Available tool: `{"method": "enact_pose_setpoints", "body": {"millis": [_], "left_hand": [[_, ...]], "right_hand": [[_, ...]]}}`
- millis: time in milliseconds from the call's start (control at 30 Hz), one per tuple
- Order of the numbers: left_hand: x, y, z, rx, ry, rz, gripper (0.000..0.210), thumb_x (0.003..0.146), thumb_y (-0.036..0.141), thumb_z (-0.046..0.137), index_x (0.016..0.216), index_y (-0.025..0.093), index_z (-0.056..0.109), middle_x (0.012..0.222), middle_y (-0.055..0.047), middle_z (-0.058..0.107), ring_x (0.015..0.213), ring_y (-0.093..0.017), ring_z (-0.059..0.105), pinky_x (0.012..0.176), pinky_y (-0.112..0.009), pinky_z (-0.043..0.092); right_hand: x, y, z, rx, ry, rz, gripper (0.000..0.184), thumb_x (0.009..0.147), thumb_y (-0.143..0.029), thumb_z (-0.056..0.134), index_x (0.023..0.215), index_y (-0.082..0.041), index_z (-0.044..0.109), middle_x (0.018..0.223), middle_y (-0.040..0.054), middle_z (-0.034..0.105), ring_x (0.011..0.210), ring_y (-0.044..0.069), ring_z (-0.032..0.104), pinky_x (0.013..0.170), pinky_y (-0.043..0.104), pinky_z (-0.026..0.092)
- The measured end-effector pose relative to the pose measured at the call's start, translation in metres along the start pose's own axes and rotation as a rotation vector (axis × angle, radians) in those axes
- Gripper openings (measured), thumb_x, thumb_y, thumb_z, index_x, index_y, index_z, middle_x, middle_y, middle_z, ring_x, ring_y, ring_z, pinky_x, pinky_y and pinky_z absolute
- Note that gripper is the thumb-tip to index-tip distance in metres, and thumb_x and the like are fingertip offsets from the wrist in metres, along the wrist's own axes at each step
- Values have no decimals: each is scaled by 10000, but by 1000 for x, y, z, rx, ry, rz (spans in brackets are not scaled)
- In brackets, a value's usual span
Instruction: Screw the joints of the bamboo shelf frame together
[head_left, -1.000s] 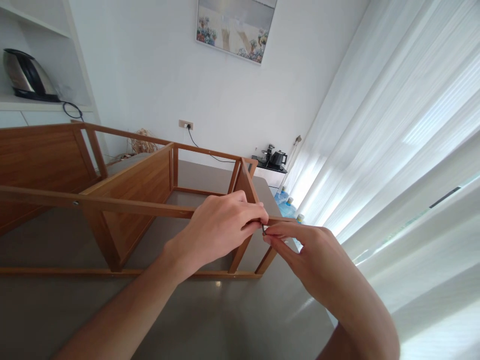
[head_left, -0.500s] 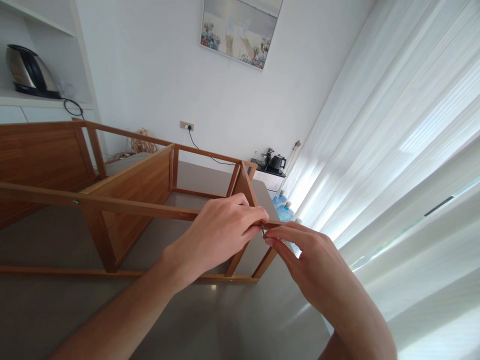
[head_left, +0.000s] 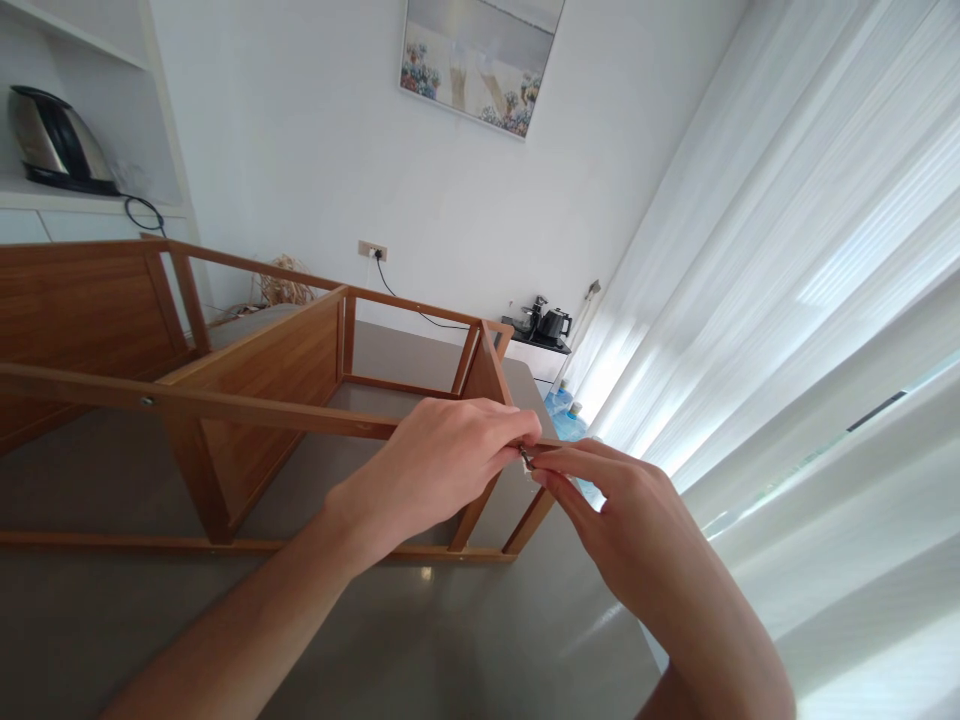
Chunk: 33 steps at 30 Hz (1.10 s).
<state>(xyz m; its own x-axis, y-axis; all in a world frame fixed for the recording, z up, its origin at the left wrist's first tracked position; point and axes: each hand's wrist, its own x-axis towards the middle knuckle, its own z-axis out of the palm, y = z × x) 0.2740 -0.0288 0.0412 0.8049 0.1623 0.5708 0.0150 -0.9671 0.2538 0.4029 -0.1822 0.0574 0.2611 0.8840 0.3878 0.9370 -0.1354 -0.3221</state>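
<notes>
Your left hand (head_left: 469,440) gripped the wooden frame (head_left: 277,385) toward its right end, where your right hand (head_left: 626,500) pinched a metal piece (head_left: 526,459). A kettle (head_left: 64,140), contents hidden, stood far left; blue bottles (head_left: 568,426), far right. The frame rested on a grey table (head_left: 517,640) by white curtains (head_left: 787,220).

Daylight from right through sheer white pleated fabric curtains (head_left: 787,270), near blown out lower right; glossy grey flat-topped table (head_left: 465,640) dim in foreground, small glare spot, pale streak; wide-angle stretch toward edges; small metallic piece (head_left: 526,460) too tiny to resolve
</notes>
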Motion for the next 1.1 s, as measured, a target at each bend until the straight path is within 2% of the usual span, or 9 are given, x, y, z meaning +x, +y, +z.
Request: {"method": "enact_pose_setpoints", "body": {"millis": [167,300,433,500,667,767,967,1100], "left_hand": [[-1,-2,2,41,-6,2,159,1005,202,493,931,270,615,1038,102,738,889,-114,696,731,-232,453],[-1,-2,3,20,-3,-46,161,999,232,504,913,279,633,1125,108,743,949,-137,718,801,-252,492],[0,-2,3,20,-2,-61,154,992,231,512,920,290,635,1134,118,743,977,-145,724,830,-263,509],[0,-1,3,27,-3,-60,149,989,230,516,919,291,633,1146,121,742,989,-151,726,828,-268,511],[0,-1,3,33,-3,-65,144,977,221,524,908,292,629,1195,129,731,1010,-161,726,803,-272,509],[-1,-1,4,39,9,-69,149,975,216,520,913,295,629,1192,133,732,1003,-160,728,786,-275,504],[-2,-2,7,44,25,-67,162,972,207,512,922,297,637,1181,128,737,989,-158,729,768,-276,498],[-1,-2,7,41,29,-76,173,969,201,510,937,309,641,1136,133,745,976,-151,727,796,-281,499]], "right_hand": [[0,3,0,-35,3,1,222,979,-244,548,941,-308,758,1006,-22,760,696,145,663,631,265,490],[2,2,-1,-45,-8,58,204,969,-272,566,959,-344,757,1025,-57,767,636,136,632,601,265,465],[4,-1,0,-32,-72,112,219,982,-300,534,947,-337,747,822,-56,752,663,158,648,602,269,446],[5,-3,0,11,-119,115,233,989,-315,510,923,-317,733,788,-45,736,711,167,670,611,266,452],[7,-5,-1,108,-154,92,252,988,-323,487,935,-278,730,826,-14,751,808,181,721,647,261,493],[5,-5,-3,111,-149,109,233,986,-327,503,923,-293,725,841,-37,756,841,167,724,662,248,498],[4,-3,-2,51,-107,103,205,976,-319,532,919,-326,729,952,-75,775,790,149,708,664,243,499],[2,-3,-3,32,-120,86,210,976,-319,531,924,-331,733,885,-69,773,752,157,703,630,247,496]]}}
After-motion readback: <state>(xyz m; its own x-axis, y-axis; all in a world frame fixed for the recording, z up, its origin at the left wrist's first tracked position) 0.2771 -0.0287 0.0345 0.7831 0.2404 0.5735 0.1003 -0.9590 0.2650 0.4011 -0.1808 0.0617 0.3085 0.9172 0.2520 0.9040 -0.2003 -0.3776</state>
